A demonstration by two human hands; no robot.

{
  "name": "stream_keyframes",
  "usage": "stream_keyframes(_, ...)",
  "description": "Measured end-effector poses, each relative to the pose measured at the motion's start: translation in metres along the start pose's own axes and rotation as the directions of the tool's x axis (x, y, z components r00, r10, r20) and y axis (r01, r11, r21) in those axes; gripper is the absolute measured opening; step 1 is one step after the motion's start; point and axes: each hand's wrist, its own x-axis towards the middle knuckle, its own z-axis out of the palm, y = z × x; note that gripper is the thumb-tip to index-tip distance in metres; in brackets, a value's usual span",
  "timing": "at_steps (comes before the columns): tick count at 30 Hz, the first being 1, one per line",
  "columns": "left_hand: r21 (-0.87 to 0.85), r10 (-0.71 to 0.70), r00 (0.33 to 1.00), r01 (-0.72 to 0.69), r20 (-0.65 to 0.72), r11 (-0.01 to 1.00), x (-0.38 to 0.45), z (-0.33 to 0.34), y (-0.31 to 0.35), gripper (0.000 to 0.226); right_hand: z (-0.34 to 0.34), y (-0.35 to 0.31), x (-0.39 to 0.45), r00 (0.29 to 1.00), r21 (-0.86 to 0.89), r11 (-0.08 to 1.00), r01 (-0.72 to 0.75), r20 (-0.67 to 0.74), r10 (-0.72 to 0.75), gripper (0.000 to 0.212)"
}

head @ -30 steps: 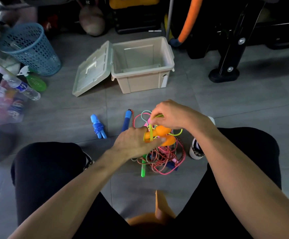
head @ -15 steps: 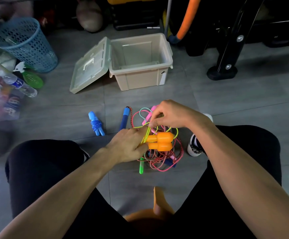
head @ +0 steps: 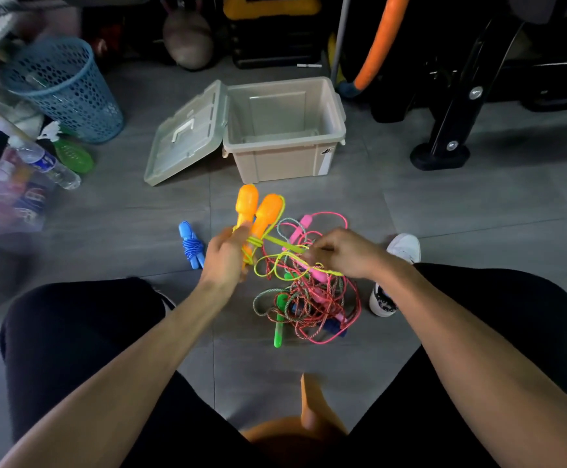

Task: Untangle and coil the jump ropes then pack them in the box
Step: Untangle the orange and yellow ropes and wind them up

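My left hand [head: 226,256] grips the two orange handles [head: 256,211] of a jump rope, held upright and side by side above the floor. Its yellow-green cord [head: 280,246] runs from the handles across to my right hand [head: 344,253], which pinches it over the pile. Beneath lies a tangle of ropes [head: 312,298]: pink, red-braided and grey-green cords, with a pink handle [head: 300,228] and a green handle [head: 279,324] sticking out. A coiled blue rope [head: 191,244] lies on the floor to the left. The open beige box [head: 284,153] stands beyond, with nothing inside.
The box's lid [head: 187,136] leans open to its left. A blue mesh basket [head: 69,92], a water bottle [head: 50,165] and a bag of clutter sit at far left. Black equipment legs [head: 444,143] stand at right. My knees and a white shoe [head: 397,275] flank the pile.
My left hand has turned the orange handles from lying sideways to pointing up and away. My right hand has moved right, drawing the yellow-green cord out from the handles.
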Motion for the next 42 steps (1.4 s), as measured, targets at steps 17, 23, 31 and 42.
stream_keyframes(17, 0.690, 0.296, 0.783, -0.622, 0.547, 0.371, -0.026, 0.026, -0.012, 0.035, -0.039, -0.033, 0.003, 0.998, -0.236, 0.972, 0.017, -0.055, -0.031, 0.018)
stream_keyframes(23, 0.761, 0.281, 0.747, -0.644, 0.602, 0.081, -0.025, 0.027, -0.013, 0.054, -0.029, -0.026, 0.009, 0.999, -0.159, 0.986, 0.042, -0.020, -0.046, 0.022)
stream_keyframes(31, 0.679, 0.317, 0.651, -0.734, 0.689, 0.032, -0.023, 0.014, -0.010, 0.042, -0.035, -0.006, 0.005, 0.999, -0.035, 0.999, 0.002, 0.043, 0.000, 0.020)
stream_keyframes(42, -0.051, -0.034, 0.972, 0.047, 0.230, 0.998, -0.011, 0.012, -0.008, 0.041, -0.009, 0.026, 0.000, 0.997, 0.064, 0.998, -0.026, -0.067, 0.030, 0.034)
